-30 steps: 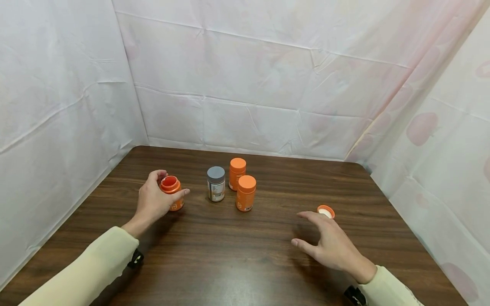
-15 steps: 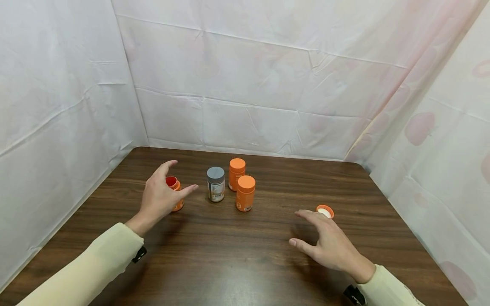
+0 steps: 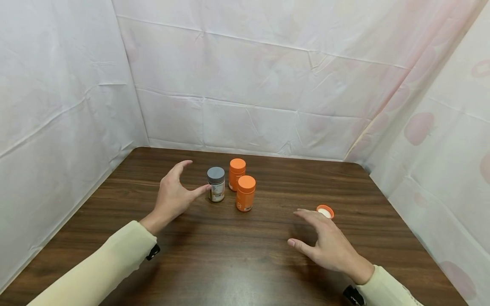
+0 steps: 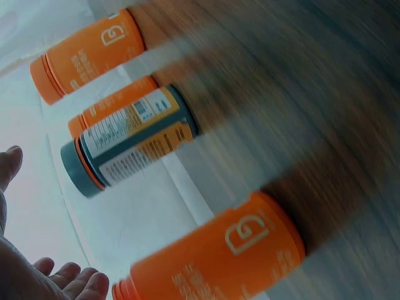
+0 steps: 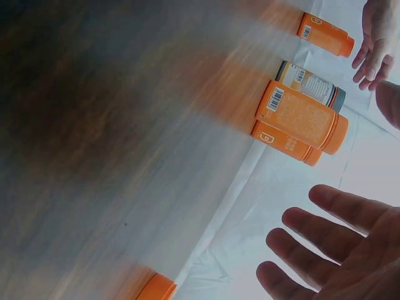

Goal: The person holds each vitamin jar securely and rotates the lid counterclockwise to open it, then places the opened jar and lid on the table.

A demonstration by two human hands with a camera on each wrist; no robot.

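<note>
My left hand [image 3: 174, 197] hovers with thumb and fingers spread wide, holding nothing. Its thumb tip overlaps the edge of a grey-lidded bottle [image 3: 216, 187] in the head view; touching or apart, I cannot tell. An uncapped orange bottle [image 4: 219, 256] stands near that hand in the left wrist view; the hand hides it from the head view. Two capped orange bottles [image 3: 245, 197] stand just right of the grey-lidded one, one behind the other. Over the right half of the table, my right hand [image 3: 331, 246] is spread and holds nothing, near an orange cap [image 3: 325, 211] lying white inside up.
The dark wooden table [image 3: 237, 250] has rounded far corners. White sheeting [image 3: 245, 85] hangs behind it and along both sides. Each wrist wears a black strap below a pale yellow sleeve [image 3: 95, 263].
My left hand has come away from the uncapped orange bottle, opened wider and moved right toward the grey-lidded bottle. The right hand has barely moved.
</note>
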